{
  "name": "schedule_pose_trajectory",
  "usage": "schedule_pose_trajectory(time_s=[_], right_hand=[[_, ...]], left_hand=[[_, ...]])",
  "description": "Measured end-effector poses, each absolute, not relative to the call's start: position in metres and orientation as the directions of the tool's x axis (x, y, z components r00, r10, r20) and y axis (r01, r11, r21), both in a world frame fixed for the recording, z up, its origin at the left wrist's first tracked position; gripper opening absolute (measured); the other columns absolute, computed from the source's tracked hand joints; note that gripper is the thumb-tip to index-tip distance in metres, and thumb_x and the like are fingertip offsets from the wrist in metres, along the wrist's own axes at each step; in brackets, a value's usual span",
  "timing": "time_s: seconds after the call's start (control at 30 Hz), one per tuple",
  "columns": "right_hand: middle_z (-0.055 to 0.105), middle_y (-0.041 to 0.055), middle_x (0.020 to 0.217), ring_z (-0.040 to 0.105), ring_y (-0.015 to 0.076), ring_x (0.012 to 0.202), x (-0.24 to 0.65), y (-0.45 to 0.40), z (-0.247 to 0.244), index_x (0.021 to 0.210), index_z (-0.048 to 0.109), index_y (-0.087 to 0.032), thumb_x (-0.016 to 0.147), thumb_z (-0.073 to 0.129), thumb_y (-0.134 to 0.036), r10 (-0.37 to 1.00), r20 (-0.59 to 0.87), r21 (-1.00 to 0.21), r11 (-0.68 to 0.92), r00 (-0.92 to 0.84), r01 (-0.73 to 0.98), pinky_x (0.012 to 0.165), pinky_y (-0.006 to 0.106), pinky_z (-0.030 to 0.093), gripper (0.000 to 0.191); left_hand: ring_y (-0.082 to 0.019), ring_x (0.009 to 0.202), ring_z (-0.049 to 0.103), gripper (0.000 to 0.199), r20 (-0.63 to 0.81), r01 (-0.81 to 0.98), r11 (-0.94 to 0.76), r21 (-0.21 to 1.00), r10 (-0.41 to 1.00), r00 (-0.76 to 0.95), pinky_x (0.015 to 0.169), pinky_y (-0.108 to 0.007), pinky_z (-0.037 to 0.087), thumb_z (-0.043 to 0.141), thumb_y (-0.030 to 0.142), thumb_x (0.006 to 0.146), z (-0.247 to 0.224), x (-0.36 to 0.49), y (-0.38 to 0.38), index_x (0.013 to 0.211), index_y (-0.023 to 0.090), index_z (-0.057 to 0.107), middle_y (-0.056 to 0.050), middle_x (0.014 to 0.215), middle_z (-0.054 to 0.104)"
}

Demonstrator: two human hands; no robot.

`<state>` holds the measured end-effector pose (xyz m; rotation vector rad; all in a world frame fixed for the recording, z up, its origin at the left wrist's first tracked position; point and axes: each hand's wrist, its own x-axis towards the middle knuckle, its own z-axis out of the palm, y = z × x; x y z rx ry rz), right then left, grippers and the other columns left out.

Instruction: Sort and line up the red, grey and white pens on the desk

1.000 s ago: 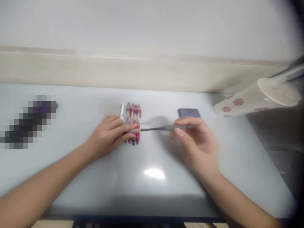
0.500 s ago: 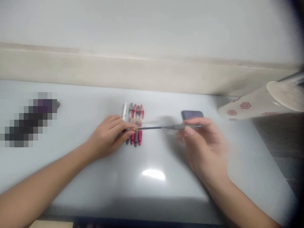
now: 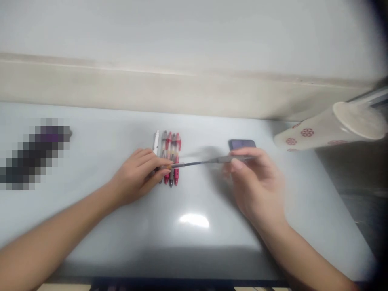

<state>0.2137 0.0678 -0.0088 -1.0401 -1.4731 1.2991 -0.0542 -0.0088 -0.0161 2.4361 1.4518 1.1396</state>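
Observation:
My left hand (image 3: 138, 171) pinches a clear pen barrel (image 3: 178, 165) between thumb and fingertips. A dark ink refill (image 3: 192, 163) runs between that barrel and a grey pen barrel part (image 3: 222, 160). My right hand (image 3: 257, 182), somewhat blurred, grips the grey part with thumb and fingers, holding it almost level above the table. Just beyond and beneath my left fingers lie several pens side by side, among them a white pen (image 3: 156, 140), a red pen (image 3: 176, 171) and a grey pen (image 3: 171, 178). My left hand partly covers the row.
A dark phone-like object (image 3: 242, 144) lies behind my right hand. At the right stands a white cup (image 3: 321, 131) with red patterns. A pixelated dark object (image 3: 36, 153) is on the left. The white table (image 3: 127, 242) meets a wall at the back.
The two pen parts are closer together, and less of the dark refill shows between them. Both hands keep their grips. The whole view has shifted slightly.

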Motion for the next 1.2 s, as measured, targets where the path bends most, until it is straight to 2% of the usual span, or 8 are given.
schedule_pose_trajectory(time_s=[0.17, 0.33, 0.5, 0.67, 0.8, 0.93, 1.07, 1.2], right_hand=[[0.066, 0.0004, 0.077, 0.06, 0.0132, 0.065, 0.207, 0.063, -0.001, 0.1, 0.071, -0.025, 0.092, 0.075, -0.035, 0.911, 0.065, -0.983, 0.128, -0.406, 0.129, 0.059, 0.027, 0.05, 0.015], [0.071, 0.0029, 0.082, 0.063, 0.0141, 0.071, 0.201, 0.057, 0.01, 0.09, 0.073, -0.021, 0.091, 0.075, -0.031, 0.821, 0.107, -0.954, 0.243, -0.561, 0.173, 0.061, 0.027, 0.05, 0.011], [0.052, -0.001, 0.055, 0.047, 0.0088, 0.051, 0.205, 0.054, 0.006, 0.061, 0.057, -0.017, 0.106, 0.051, -0.045, 0.79, 0.019, -0.898, 0.283, -0.613, 0.336, 0.05, 0.024, 0.037, 0.054], [0.067, 0.002, 0.083, 0.057, 0.0103, 0.063, 0.207, 0.054, 0.004, 0.101, 0.069, -0.018, 0.095, 0.071, -0.044, 0.764, 0.081, -0.863, 0.375, -0.641, 0.338, 0.055, 0.023, 0.042, 0.027], [0.06, 0.0005, 0.066, 0.054, 0.0105, 0.058, 0.207, 0.053, 0.008, 0.079, 0.067, -0.018, 0.107, 0.051, -0.042, 0.714, 0.052, -0.818, 0.431, -0.698, 0.381, 0.057, 0.024, 0.042, 0.041], [0.07, 0.0033, 0.086, 0.063, 0.0134, 0.071, 0.207, 0.052, 0.009, 0.105, 0.072, -0.021, 0.097, 0.069, -0.047, 0.726, 0.125, -0.813, 0.465, -0.676, 0.349, 0.062, 0.024, 0.048, 0.028], [0.065, 0.0019, 0.07, 0.06, 0.0123, 0.064, 0.206, 0.05, 0.007, 0.084, 0.07, -0.019, 0.106, 0.054, -0.04, 0.709, 0.203, -0.8, 0.518, -0.675, 0.303, 0.065, 0.026, 0.049, 0.034], [0.071, 0.0036, 0.085, 0.064, 0.0126, 0.071, 0.207, 0.049, 0.003, 0.101, 0.071, -0.019, 0.097, 0.069, -0.042, 0.733, 0.205, -0.817, 0.493, -0.648, 0.3, 0.063, 0.023, 0.049, 0.024]], left_hand=[[-0.016, 0.073, 0.062, 0.015, 0.539, 0.682, -0.586, 0.437, 0.778, 0.322, 0.071, -0.031, 0.048, 0.058, 0.013, 0.1, -0.013, -0.054, -0.01, 0.111, 0.018, 0.067, -0.002, 0.083, 0.071], [-0.016, 0.072, 0.063, 0.017, 0.532, 0.634, -0.645, 0.426, 0.746, 0.401, 0.069, -0.03, 0.048, 0.06, 0.016, 0.101, -0.014, -0.055, -0.01, 0.114, 0.021, 0.069, -0.002, 0.082, 0.072], [-0.015, 0.069, 0.06, 0.018, 0.58, 0.657, -0.654, 0.374, 0.718, 0.385, 0.073, -0.031, 0.051, 0.066, 0.019, 0.099, -0.017, -0.055, -0.011, 0.116, 0.023, 0.069, 0.001, 0.077, 0.067], [-0.015, 0.071, 0.06, 0.017, 0.554, 0.703, -0.617, 0.353, 0.744, 0.374, 0.073, -0.03, 0.052, 0.064, 0.019, 0.099, -0.015, -0.056, -0.011, 0.114, 0.025, 0.07, 0.0, 0.079, 0.069], [-0.015, 0.069, 0.06, 0.018, 0.554, 0.663, -0.644, 0.381, 0.733, 0.394, 0.072, -0.03, 0.051, 0.065, 0.019, 0.099, -0.014, -0.055, -0.01, 0.116, 0.025, 0.07, 0.001, 0.078, 0.068], [-0.014, 0.068, 0.061, 0.02, 0.549, 0.633, -0.647, 0.425, 0.74, 0.388, 0.072, -0.03, 0.05, 0.064, 0.017, 0.1, -0.014, -0.052, -0.01, 0.117, 0.024, 0.071, 0.001, 0.077, 0.068], [-0.014, 0.069, 0.061, 0.022, 0.546, 0.611, -0.655, 0.445, 0.739, 0.394, 0.072, -0.03, 0.05, 0.065, 0.016, 0.099, -0.012, -0.05, -0.01, 0.118, 0.024, 0.07, 0.001, 0.078, 0.069], [-0.015, 0.071, 0.059, 0.02, 0.555, 0.636, -0.643, 0.427, 0.741, 0.377, 0.074, -0.031, 0.051, 0.064, 0.017, 0.099, -0.012, -0.047, -0.011, 0.117, 0.024, 0.07, 0.001, 0.078, 0.068]])
